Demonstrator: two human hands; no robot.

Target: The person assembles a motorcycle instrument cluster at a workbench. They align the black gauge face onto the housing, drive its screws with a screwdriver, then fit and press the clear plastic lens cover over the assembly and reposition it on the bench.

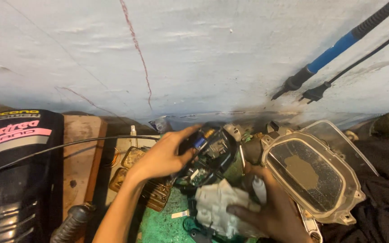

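My left hand (165, 155) reaches in from the lower left and grips the side of a black instrument unit (212, 153) with coloured parts and wires showing. My right hand (271, 211) comes up from the bottom and holds the white plastic lower body (219, 207) of the same assembly, fingers spread around it. Just right of my right hand leans a dusty clear plastic lens cover (314, 173). A green mat (163, 220) lies under the parts.
A black panel with pink and yellow stripes (16, 175) stands at left with a thin black cable (68, 145) across it. A blue-handled tool (334, 50) and black cable hang on the pale wall. Dark cloth (383, 189) lies at right. A black rubber grip (70, 222) lies low left.
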